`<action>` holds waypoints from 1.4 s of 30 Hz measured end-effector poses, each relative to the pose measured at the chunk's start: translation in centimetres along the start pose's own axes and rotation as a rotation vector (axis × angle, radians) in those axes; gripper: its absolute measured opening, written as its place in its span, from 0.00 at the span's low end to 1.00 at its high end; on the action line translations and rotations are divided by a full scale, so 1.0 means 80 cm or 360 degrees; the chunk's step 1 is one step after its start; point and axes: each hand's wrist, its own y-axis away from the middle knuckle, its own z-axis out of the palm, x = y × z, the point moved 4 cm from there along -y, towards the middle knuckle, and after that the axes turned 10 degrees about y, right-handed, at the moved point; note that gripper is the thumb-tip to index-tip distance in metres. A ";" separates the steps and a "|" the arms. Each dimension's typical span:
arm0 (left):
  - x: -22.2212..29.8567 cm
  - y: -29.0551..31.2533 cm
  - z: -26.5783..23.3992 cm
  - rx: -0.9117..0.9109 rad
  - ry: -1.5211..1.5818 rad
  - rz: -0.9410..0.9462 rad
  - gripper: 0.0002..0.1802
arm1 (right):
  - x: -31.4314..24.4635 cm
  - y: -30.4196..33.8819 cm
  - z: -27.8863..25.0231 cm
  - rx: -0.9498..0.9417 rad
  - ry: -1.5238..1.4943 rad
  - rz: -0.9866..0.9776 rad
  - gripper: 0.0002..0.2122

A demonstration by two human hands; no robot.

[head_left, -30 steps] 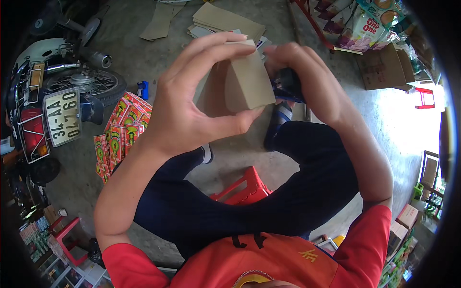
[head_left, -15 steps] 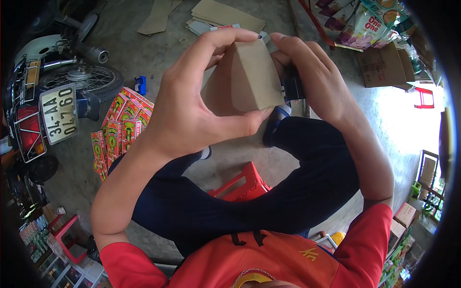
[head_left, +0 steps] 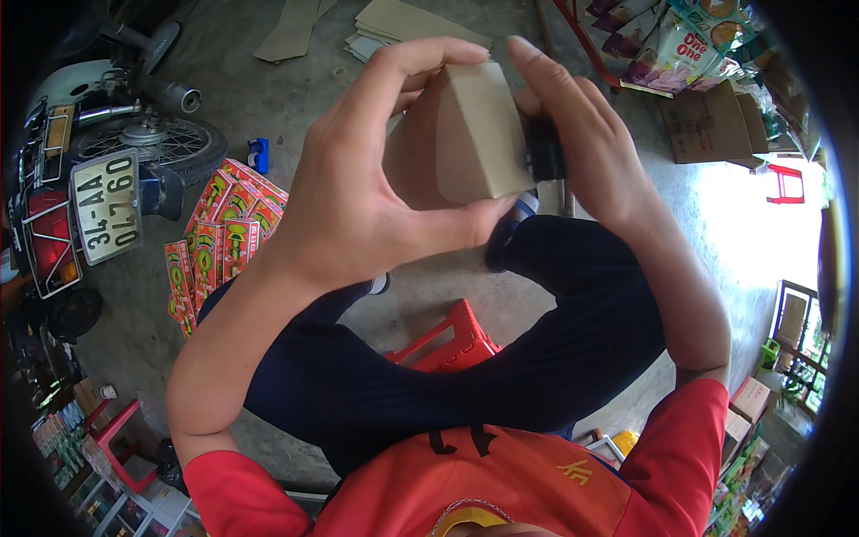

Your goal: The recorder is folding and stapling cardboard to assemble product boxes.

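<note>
A folded brown cardboard form (head_left: 483, 134), boxy with flat angled faces, is held up in front of me above my knees. My left hand (head_left: 358, 179) is wrapped round its left side, thumb along the lower edge and index finger over the top. At the form's right side, my right hand (head_left: 582, 134) is curled with its thumb pointing up. A small black block-like object (head_left: 544, 150) shows between the right palm and the cardboard; its kind I cannot make out. Most of the right fingers are hidden behind it.
Colourful printed sheets (head_left: 215, 242) lie on the floor at left, near a blue tape dispenser (head_left: 258, 156) and a parked motorbike (head_left: 134, 143). Flat cardboard pieces (head_left: 420, 22) lie ahead. A red plastic stool (head_left: 461, 345) shows between my legs. An open carton (head_left: 711, 125) stands far right.
The cardboard form has shifted slightly up and to the right with my left hand. My right thumb has lifted a little away from its top edge.
</note>
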 end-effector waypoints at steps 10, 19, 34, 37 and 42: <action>-0.001 0.003 0.006 -0.0165 0.0018 0.0037 0.50 | 0.039 -0.022 0.001 -0.0161 -0.0688 0.0526 0.29; -0.001 0.003 0.023 -0.0250 -0.0014 0.0125 0.49 | 0.037 -0.024 -0.007 -0.0226 -0.1130 0.0564 0.25; 0.006 0.003 0.025 -0.0188 0.0050 0.0081 0.59 | 0.024 -0.026 -0.006 -0.0098 -0.0768 0.0452 0.19; -0.004 0.005 0.013 -0.0135 0.0052 0.0023 0.60 | 0.006 -0.040 0.001 -0.0380 -0.0875 0.0732 0.19; -0.028 0.002 -0.016 -0.0160 0.0245 -0.0125 0.58 | 0.018 -0.020 0.010 -0.0398 -0.0782 0.0551 0.26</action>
